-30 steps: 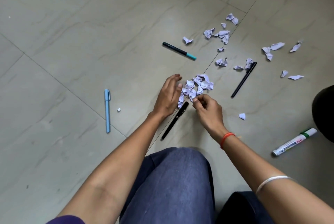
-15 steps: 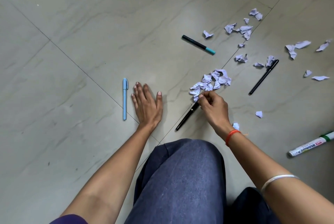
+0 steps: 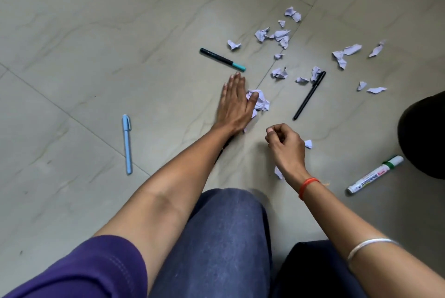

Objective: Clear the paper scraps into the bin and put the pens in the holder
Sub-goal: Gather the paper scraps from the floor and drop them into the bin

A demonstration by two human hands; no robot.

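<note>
Pale lilac paper scraps lie on the tiled floor. My left hand [image 3: 234, 102] lies flat and open, its thumb side pressed against a bunched pile of scraps [image 3: 261, 104]. My right hand [image 3: 285, 143] hovers nearer me with its fingers curled shut, and nothing shows in it. More loose scraps [image 3: 277, 35] are scattered beyond. A teal-tipped black pen [image 3: 222, 59] lies just past my left fingertips. A black pen [image 3: 309, 95] lies right of the pile and a light blue pen [image 3: 127, 143] far left. Another black pen [image 3: 220, 153] is mostly hidden under my left forearm.
A white marker with a green cap [image 3: 375, 175] lies at the right, next to a dark rounded object [image 3: 423, 134] cut off by the frame edge. Single scraps [image 3: 308, 144] lie around my right hand. My knee in blue cloth [image 3: 228, 225] fills the foreground.
My left hand moved from the floor beside the blue pen rightward, against the scrap pile, which is now bunched tighter. My right hand drew back from the pile toward me.
</note>
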